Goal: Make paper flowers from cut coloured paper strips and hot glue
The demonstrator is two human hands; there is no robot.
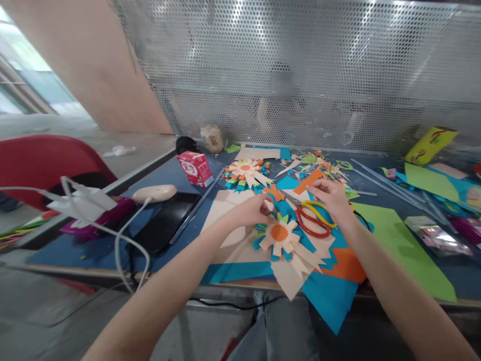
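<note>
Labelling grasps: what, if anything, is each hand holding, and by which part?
Right hand: orange strip, pinched by the edge nearest the hand. Left hand: curled beside the near flower; can't tell if it holds anything.

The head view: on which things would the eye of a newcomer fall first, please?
Most likely the paper flower with the orange centre, lying near the table's front edge, just below the left hand. Next may come the scissors with red and yellow handles, lying to the flower's right, beside the right hand. Farther back, a bright pink box stands out left of a second paper flower.
</note>
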